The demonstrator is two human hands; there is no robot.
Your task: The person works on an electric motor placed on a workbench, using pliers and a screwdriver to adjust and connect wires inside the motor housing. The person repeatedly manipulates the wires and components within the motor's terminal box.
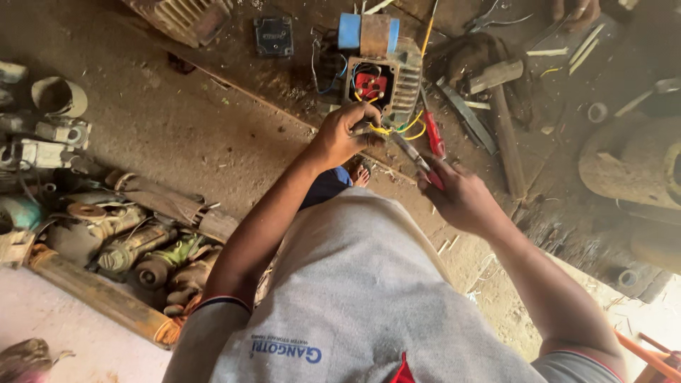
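An electric motor [397, 78] stands on the dirt floor with its terminal box open, showing a red terminal block [371, 84] and blue, red and yellow wires. My left hand [345, 132] pinches the yellow wires [411, 128] that come out of the box. My right hand [454, 195] is shut on red-handled pliers [429, 149], whose jaws point toward the same wires. A blue and brown cylinder [369, 34] sits on top of the motor.
A hammer [496, 74], metal strips and hand tools lie right of the motor. Old motor parts and rusty pieces [135, 241] are piled at the left. A large round casing [631, 159] sits far right. Another person's hand [576, 10] shows at the top.
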